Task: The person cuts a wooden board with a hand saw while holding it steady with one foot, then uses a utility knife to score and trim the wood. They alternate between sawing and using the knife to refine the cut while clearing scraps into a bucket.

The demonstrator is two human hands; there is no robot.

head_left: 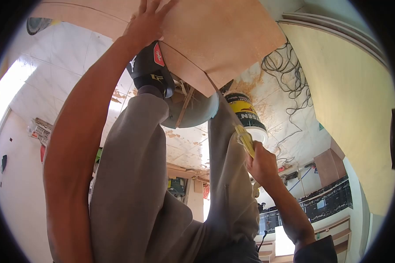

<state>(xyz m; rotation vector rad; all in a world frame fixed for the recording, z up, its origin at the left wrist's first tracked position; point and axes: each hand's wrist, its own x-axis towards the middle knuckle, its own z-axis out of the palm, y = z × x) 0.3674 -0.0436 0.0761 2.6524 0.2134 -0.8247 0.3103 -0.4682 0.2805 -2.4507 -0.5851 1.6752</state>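
My right hand (263, 165) is closed round the yellow handle of a handsaw (227, 105). The saw's blade slants up and left to the edge of a brown wooden board (219, 35), at the lower end of a thin line running across it. My left hand (150, 22) lies on the board at the upper left, fingers spread. My shoe (151, 70) is beneath the board's left edge, partly hidden. Behind my legs, under the board, is a round grey-blue container (191, 115) with wood strips in it.
A black and yellow bucket (245, 111) stands right of the saw. Tangled black cable (289, 74) lies on the dusty tiled floor. A large pale panel (346, 92) fills the right side. A wooden box (330, 168) and shelves are at the lower right.
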